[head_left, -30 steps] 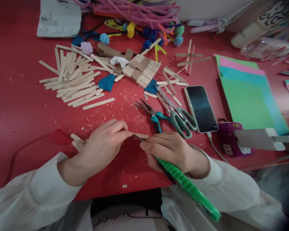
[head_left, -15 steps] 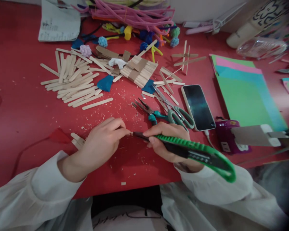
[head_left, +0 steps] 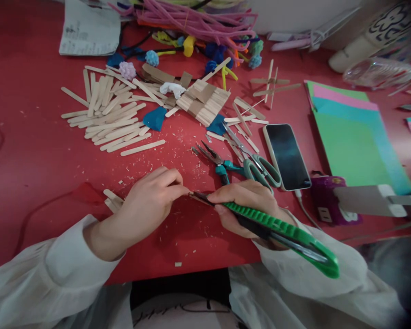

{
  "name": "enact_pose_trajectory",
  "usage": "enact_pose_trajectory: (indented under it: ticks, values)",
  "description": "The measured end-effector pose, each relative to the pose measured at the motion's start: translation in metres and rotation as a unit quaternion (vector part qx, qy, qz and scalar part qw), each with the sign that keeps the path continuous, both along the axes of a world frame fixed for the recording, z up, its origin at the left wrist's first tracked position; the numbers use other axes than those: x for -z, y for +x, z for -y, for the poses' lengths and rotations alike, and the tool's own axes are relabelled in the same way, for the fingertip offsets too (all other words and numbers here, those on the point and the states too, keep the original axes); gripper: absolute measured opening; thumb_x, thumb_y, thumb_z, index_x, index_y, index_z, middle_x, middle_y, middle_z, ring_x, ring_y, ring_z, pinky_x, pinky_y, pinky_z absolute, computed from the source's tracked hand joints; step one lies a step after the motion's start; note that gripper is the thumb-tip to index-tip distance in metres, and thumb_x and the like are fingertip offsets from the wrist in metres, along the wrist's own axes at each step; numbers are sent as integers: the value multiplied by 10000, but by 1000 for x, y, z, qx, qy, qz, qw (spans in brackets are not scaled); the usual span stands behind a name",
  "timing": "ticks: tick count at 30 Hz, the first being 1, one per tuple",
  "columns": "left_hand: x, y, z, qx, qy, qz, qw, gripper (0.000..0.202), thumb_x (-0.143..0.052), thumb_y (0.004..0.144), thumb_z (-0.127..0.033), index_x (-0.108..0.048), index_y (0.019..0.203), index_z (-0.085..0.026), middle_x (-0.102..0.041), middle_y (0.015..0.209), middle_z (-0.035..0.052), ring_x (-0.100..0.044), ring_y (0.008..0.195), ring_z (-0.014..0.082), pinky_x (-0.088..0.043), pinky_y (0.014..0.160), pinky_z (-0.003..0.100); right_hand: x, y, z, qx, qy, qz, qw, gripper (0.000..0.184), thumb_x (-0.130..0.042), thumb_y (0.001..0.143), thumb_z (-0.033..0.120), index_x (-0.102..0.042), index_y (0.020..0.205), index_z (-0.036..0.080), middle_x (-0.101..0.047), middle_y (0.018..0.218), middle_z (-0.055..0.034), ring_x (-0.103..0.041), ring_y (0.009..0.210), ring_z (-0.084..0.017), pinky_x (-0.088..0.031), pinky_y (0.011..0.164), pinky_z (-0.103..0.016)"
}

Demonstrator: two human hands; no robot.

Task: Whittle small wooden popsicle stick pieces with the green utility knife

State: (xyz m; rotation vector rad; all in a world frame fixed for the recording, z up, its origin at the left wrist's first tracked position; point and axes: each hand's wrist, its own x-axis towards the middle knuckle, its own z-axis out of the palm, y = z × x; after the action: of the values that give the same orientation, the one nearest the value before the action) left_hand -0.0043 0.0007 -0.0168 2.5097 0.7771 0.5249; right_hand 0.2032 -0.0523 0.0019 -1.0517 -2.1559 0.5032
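My right hand (head_left: 246, 205) is closed round a green utility knife (head_left: 284, 233), whose dark blade points left. The blade tip rests on a small wooden stick piece (head_left: 194, 195) that my left hand (head_left: 150, 201) pinches between thumb and fingers on the red table (head_left: 30, 155). Most of the stick piece is hidden by my fingers. Short cut stick pieces (head_left: 111, 199) lie just left of my left hand. Wood shavings are scattered round both hands.
A heap of craft sticks (head_left: 106, 114) lies at the back left, a glued stick panel (head_left: 203, 100) behind. Pliers (head_left: 215, 161), scissors (head_left: 251, 160) and a phone (head_left: 287, 156) lie right of centre. Coloured paper (head_left: 352, 132) and a purple power strip (head_left: 332, 201) are on the right, pipe cleaners (head_left: 198, 23) at the back.
My right hand swung the knife handle from pointing down toward me out to the right and flattened it. The blade stayed at the stick piece. My left hand kept its pinch.
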Motion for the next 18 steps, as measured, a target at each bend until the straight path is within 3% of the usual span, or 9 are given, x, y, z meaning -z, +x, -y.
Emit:
enact_pose_trajectory:
  ticks: [10,15,18]
  values:
    - [-1,0,-2,4,-15,1,1000,267,-442,849,-58,-688,869,-159,-604,820,51,-525,761,155,-476,681,294,-5,-1,-2,-71,36,35,996,201,-484,783,29,-487,926,170,-662,661,-57,-614,560,-140,-494,520,-246]
    - [-1,1,-1,5,-26,1,1000,272,-441,848,-48,-689,859,-157,-604,821,48,-525,763,156,-470,678,292,-9,-3,0,-106,23,77,991,156,-478,821,44,-486,851,197,-623,628,-7,-567,534,-118,-467,517,-247]
    - [0,0,-2,5,-25,3,1000,241,-468,841,-55,-686,866,-155,-603,821,46,-527,764,159,-467,681,293,-9,-3,1,-82,-5,65,995,161,-460,819,45,-486,873,195,-630,649,-11,-578,555,-113,-473,533,-235]
